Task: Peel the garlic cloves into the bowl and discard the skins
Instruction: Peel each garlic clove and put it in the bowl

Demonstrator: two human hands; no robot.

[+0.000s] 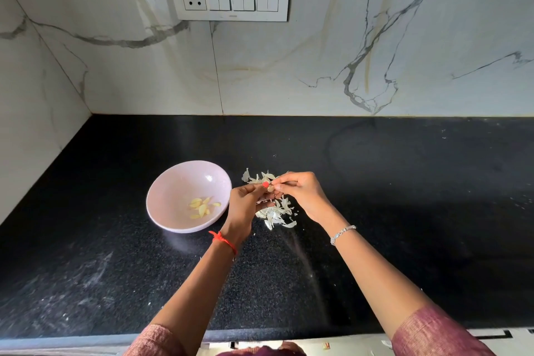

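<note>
Right of the bowl [179,182], the left hand [248,201] and right hand [302,191] pinched one garlic clove [270,188] above the skins [278,214]. Its long axis was unreadable.

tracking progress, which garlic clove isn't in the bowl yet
The clove pinched between the left hand and right hand, above the skin pile; the other cloves lie bare and yellow inside the bowl.
</note>
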